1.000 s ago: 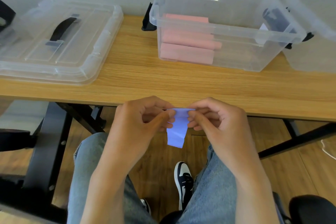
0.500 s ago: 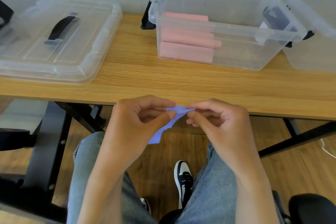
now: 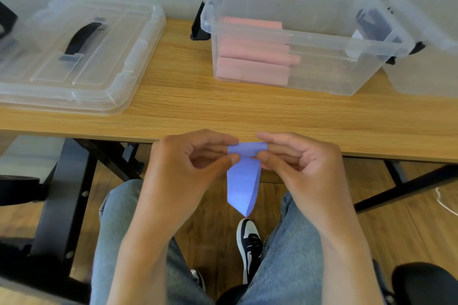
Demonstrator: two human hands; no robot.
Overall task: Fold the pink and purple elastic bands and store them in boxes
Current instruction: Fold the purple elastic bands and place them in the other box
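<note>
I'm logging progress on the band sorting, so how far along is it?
Done: folded pink bands lie stacked in the open clear box. In hand: the left hand and right hand pinch a purple band, its tail hanging unfolded. Left: finish folding and box it.

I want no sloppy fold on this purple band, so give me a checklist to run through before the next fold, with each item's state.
1. Both hands grip the band: ok. The left hand and the right hand pinch the top of the purple band.
2. Top edge level between the two grips: ok.
3. Tail hangs free: ok, it drops between the knees and touches nothing.
4. Tail end square: not ok, it ends in a slanted point.
5. Room in the open box: ok, the pink bands fill only its left part.
6. Where purple bands go: cannot tell; dark things at the box's right end are unclear.
</note>
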